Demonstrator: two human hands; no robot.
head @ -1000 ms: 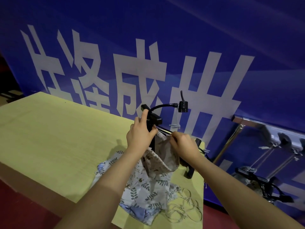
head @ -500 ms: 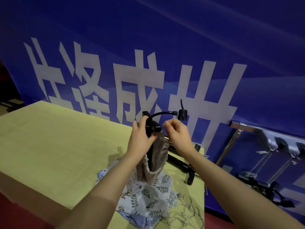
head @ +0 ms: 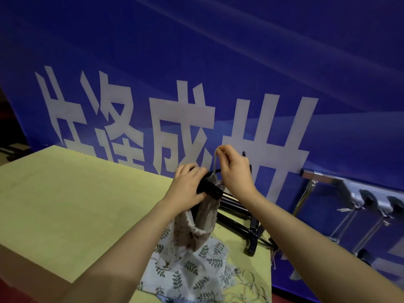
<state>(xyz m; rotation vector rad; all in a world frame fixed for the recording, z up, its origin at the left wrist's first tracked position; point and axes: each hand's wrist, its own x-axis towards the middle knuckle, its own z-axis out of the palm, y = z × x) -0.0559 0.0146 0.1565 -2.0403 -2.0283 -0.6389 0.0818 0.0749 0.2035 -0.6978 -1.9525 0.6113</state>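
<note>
Mid-frame, the right hand (head: 236, 173) has lifted, pinching the pale drawstring cord (head: 215, 162) taut, while the left hand (head: 188, 189) grips the beige fabric pouch (head: 205, 217), probably cinching it.

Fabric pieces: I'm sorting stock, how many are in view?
2: a beige drawstring fabric pouch held by the left hand and right hand, and a white leaf-print cloth lying under it. More may hide beneath.

Yellow table (head: 65, 204) bears leaf-print cloth (head: 192, 270), black stand (head: 234, 209), loose cords (head: 248, 281).
</note>
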